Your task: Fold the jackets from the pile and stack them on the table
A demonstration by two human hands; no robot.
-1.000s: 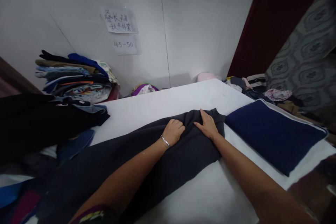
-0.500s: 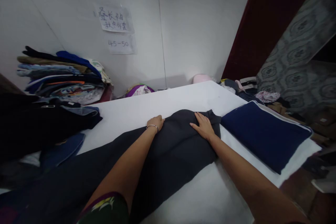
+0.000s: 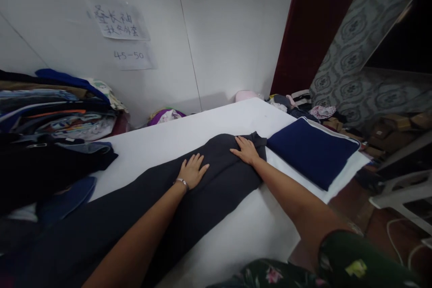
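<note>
A long dark grey garment, which looks like a pair of trousers [image 3: 216,198], lies stretched across the white table [image 3: 189,137] from the lower left towards the right. My left hand [image 3: 191,172], with a bracelet at the wrist, rests flat on its upper middle, fingers spread. Near the garment's right end, my right hand [image 3: 246,149] also lies flat with its fingers apart. Just beyond that end sits a folded navy blue cloth [image 3: 313,150], on top of a white layer at the table's right side.
Folded clothes are stacked [image 3: 57,103] at the back left, with a black garment [image 3: 50,166] in front. More clothes [image 3: 303,105] lie beyond the table's far right corner. Handwritten papers [image 3: 121,31] hang on the wall. A white stool [image 3: 401,195] stands at the right.
My left hand has shifted from the garment's far edge nearer to me, and its fingers have spread flat. My right hand stays on the garment's right end. The view has turned to the right.
</note>
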